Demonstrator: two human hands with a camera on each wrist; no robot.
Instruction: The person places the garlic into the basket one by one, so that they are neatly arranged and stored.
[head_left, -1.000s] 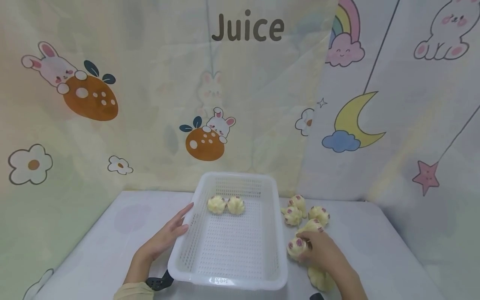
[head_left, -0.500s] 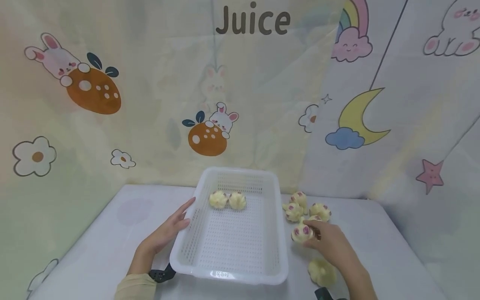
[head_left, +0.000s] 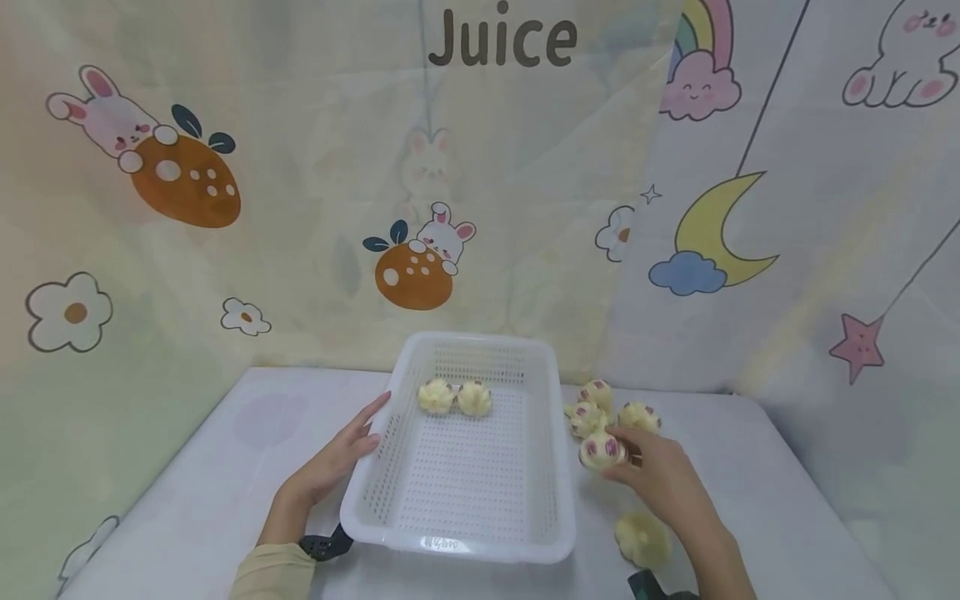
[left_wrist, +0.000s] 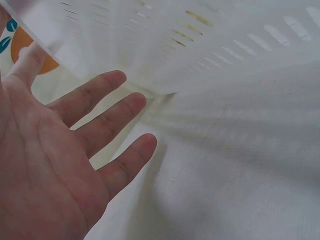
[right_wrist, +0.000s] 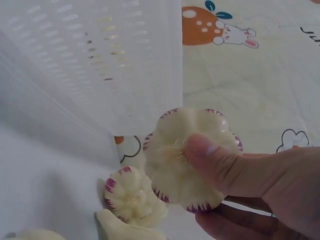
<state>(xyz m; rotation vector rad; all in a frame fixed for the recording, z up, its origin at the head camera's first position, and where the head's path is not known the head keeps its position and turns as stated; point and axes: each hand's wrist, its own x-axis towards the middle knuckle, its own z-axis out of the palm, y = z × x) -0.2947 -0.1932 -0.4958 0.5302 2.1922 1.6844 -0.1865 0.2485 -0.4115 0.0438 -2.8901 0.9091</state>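
Note:
My right hand pinches a garlic bulb just right of the white perforated basket. In the right wrist view, the thumb presses the pale root side of that garlic bulb, whose rim shows purple streaks; fingers lie behind it. My left hand rests against the basket's left side near the rim. Seen from the left wrist, the left hand has its fingers spread and straight beside the basket wall. Inside the basket, at the far end, two garlic bulbs sit side by side.
More garlic bulbs lie on the white table right of the basket: a group at the back, one farther right, and one near my right wrist. A printed cloth backdrop stands behind the table.
My right hand has raised the garlic bulb and moved it away from me, toward the back group, along the basket's right side. The left hand stays at the basket; the head view has shifted slightly.

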